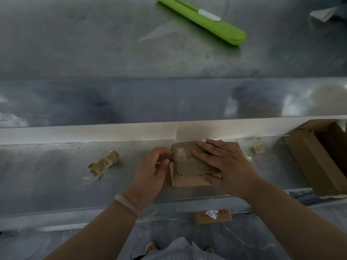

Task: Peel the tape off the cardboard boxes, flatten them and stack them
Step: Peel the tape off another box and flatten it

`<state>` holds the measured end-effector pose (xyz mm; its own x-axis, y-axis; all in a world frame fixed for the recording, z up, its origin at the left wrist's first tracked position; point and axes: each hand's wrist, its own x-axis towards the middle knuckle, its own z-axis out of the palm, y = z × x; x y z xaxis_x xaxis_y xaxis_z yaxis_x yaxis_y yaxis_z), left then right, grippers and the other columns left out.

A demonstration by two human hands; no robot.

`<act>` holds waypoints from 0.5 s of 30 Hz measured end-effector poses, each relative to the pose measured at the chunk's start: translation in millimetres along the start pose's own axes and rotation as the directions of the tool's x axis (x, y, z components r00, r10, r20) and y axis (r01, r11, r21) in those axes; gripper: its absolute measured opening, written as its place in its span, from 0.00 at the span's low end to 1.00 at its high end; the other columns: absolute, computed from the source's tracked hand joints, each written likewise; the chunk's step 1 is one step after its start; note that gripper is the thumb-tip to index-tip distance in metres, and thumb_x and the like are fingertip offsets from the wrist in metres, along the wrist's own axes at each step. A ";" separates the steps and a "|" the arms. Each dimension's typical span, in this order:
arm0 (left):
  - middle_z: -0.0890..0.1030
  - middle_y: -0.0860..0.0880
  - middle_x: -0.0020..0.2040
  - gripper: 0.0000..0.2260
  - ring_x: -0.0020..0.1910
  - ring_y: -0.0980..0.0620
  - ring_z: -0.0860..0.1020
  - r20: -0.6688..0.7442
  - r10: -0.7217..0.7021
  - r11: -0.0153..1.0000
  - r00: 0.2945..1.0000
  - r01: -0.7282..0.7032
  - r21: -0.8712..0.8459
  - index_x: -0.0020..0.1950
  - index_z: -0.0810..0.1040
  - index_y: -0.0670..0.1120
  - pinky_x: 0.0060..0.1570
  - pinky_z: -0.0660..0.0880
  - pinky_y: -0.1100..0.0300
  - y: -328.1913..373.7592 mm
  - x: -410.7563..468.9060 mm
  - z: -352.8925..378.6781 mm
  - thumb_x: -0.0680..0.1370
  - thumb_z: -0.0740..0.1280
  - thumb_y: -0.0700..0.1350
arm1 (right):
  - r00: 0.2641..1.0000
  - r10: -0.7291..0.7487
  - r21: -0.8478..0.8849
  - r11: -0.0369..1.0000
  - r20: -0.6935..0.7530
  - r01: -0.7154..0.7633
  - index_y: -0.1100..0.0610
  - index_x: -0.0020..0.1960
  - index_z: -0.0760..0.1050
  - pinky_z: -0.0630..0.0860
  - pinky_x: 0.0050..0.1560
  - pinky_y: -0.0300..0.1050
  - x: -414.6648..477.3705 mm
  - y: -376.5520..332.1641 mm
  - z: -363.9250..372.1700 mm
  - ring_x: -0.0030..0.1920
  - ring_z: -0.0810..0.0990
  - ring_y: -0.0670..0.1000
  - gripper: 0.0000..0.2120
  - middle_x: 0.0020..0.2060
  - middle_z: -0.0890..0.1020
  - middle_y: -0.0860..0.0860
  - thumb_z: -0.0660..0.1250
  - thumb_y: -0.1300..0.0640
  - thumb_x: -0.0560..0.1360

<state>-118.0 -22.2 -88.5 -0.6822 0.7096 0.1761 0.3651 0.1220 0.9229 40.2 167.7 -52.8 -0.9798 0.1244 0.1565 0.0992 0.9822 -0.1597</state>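
My right hand (225, 166) flat, fingers (208, 149) straight, pinning box (187, 167) to counter (56, 175) so left hand (152, 171), pinching tape (179, 154), can peel.

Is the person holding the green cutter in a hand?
No, the green cutter lies on the metal surface, apart from the left hand and right hand.

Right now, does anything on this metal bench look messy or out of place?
Mostly litter: a crumpled wad of peeled tape lies loose left of the small box, and smaller scraps sit to its right. The larger open box at far right seems to jut past the front edge of the bench.
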 end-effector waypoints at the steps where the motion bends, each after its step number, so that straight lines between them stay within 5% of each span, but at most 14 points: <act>1: 0.83 0.53 0.48 0.09 0.50 0.52 0.81 0.013 -0.112 0.986 0.994 0.113 -0.121 0.50 0.78 0.59 0.52 0.77 0.51 -1.9 -0.8 0.5 0.74 0.63 0.46 | 1.000 0.003 0.007 1.000 -0.003 -0.003 0.45 0.74 0.63 0.60 0.73 0.54 0.1 -0.1 -0.1 0.74 0.63 0.51 0.33 0.74 0.65 0.45 0.61 0.38 0.71; 4: 0.84 0.50 0.49 0.09 0.51 0.47 0.82 0.092 -0.366 0.881 0.926 0.376 -0.286 0.52 0.81 0.56 0.57 0.76 0.45 2.2 -0.6 3.6 0.73 0.69 0.50 | 1.000 0.009 -0.005 1.000 -0.006 -0.009 0.44 0.75 0.62 0.59 0.73 0.54 0.0 -0.1 0.5 0.74 0.62 0.50 0.34 0.74 0.64 0.45 0.60 0.37 0.71; 7: 0.84 0.41 0.48 0.07 0.51 0.41 0.82 0.146 -0.530 0.701 0.835 0.528 -0.479 0.52 0.82 0.44 0.58 0.76 0.44 14.4 2.4 9.4 0.76 0.67 0.40 | 1.000 0.006 -0.024 1.000 -0.009 -0.006 0.45 0.75 0.63 0.60 0.74 0.53 -0.3 -1.0 1.4 0.74 0.63 0.50 0.34 0.74 0.65 0.45 0.61 0.37 0.71; 11: 0.84 0.40 0.46 0.06 0.49 0.41 0.82 0.118 -0.534 0.715 0.837 0.522 -0.466 0.51 0.83 0.39 0.55 0.78 0.47 20.2 6.3 4.8 0.75 0.69 0.39 | 1.000 0.016 -0.026 1.000 -0.027 -0.017 0.44 0.74 0.63 0.60 0.74 0.53 -0.1 -2.5 2.2 0.74 0.62 0.50 0.34 0.74 0.65 0.44 0.62 0.37 0.70; 15: 0.82 0.40 0.43 0.05 0.44 0.46 0.81 0.258 -0.573 0.564 0.778 0.602 -0.565 0.47 0.80 0.38 0.52 0.78 0.51 23.0 11.4 1.1 0.78 0.65 0.38 | 0.999 0.022 -0.031 0.999 -0.043 -0.023 0.44 0.74 0.64 0.62 0.73 0.54 -0.8 -6.1 1.8 0.74 0.63 0.50 0.34 0.74 0.66 0.45 0.61 0.36 0.70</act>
<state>-116.7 -10.5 -65.6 -0.5765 0.6615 -0.4797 -0.5628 0.1041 0.8200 40.0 161.4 -53.6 -0.9691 0.1514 0.1946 0.1269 0.9830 -0.1328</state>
